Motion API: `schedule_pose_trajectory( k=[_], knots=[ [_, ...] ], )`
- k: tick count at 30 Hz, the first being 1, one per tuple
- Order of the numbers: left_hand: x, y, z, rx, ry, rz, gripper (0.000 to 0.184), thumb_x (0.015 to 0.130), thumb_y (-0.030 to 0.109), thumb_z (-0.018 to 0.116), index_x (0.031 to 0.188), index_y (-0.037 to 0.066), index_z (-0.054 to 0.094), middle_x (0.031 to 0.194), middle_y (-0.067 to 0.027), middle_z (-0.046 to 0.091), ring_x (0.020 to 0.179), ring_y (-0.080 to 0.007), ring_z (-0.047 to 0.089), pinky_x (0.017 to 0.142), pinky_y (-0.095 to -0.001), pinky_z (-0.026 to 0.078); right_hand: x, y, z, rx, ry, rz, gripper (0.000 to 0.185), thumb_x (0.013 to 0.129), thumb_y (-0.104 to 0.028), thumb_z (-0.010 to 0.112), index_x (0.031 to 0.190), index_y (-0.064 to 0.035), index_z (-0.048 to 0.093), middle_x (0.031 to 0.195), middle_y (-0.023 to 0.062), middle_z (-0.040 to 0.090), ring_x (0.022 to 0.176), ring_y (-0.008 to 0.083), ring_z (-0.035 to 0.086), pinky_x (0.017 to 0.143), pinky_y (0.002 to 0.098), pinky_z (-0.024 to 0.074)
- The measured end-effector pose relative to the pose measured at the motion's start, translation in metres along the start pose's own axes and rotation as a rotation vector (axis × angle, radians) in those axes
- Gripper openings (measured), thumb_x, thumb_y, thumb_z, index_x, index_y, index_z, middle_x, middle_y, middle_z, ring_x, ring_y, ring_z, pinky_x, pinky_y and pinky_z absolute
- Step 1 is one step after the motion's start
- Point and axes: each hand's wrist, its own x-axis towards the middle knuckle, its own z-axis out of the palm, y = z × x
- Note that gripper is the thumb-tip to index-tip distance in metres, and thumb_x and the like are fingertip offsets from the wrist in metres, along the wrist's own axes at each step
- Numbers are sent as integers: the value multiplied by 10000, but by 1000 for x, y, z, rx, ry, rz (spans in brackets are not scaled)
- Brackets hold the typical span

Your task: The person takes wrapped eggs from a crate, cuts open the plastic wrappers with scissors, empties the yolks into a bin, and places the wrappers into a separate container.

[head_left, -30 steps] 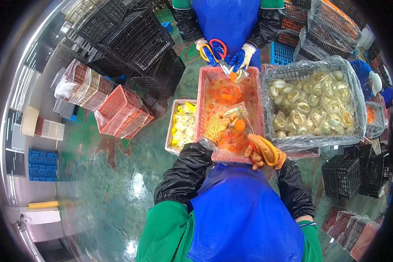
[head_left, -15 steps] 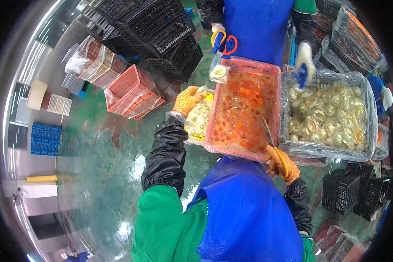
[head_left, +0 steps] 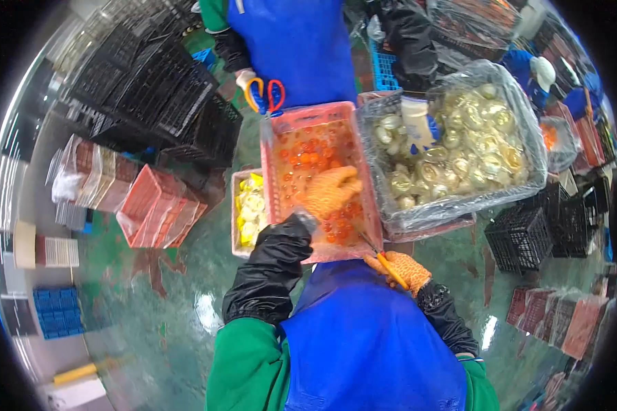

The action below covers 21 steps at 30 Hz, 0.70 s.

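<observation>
My left hand, in an orange textured glove, is over the pink crate, its fingers stretched toward the right and nothing visible in them. Below it in the crate, round orange yolk-like balls float in cloudy liquid. My right hand, gloved the same way, is closed around the scissors at the crate's near right corner. The scissors' blades point up and left over the crate's rim. Left of the pink crate, a smaller box holds white and yellow pieces.
A dark plastic-lined crate on the right holds many clear packets. Across from me a co-worker's gloved hand reaches into it; their other hand holds scissors. Stacked black crates and a red crate stand left.
My left hand has moved from the small box rightward to over the pink crate. The co-worker's hand has lowered into the packets. The whole view has shifted.
</observation>
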Motion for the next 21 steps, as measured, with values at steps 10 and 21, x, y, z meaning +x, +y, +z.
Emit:
schedule_pose_trajectory(
  k=[10,21],
  knots=[
    [98,23,140,1000,-435,267,647,634,367,742,1167,50,557,1089,-178,613,1049,-319,567,852,-437,436,-17,68,-10,-333,266,-381,455,924,-503,424,930,-82,598,773,179,591,748,360,602,672,443,459],
    [114,-4,167,944,-303,223,397,673,224,701,1012,40,608,906,-142,680,861,-321,661,752,-440,487,-41,88,-30,-148,224,-71,605,891,-567,454,989,4,628,989,262,624,952,428,587,815,479,461]
  ],
)
